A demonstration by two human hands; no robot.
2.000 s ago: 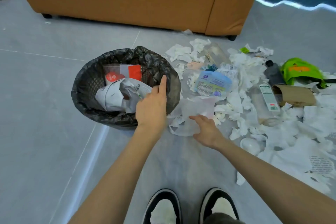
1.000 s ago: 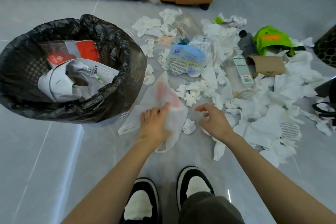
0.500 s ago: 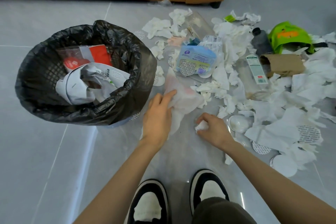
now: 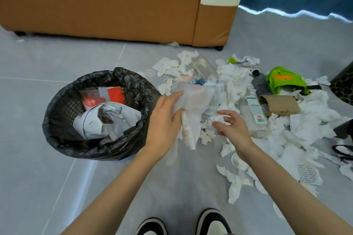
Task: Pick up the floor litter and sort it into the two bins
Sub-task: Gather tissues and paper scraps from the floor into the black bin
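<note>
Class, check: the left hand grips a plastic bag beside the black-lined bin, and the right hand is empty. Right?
No: the head view shows the right hand pinching a small tissue wad. The left hand does grip the plastic bag beside the bin.

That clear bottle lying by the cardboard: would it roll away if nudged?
Probably not far: the bottle lies on its side, but tissue crowds it and the cardboard sits close beside it. It looks empty, so likely light. Its smooth clear wall may be slippery to hold.

Bright, even light; glare streaks on the floor (image 4: 34, 158); wide-angle bowing at edges.
</note>
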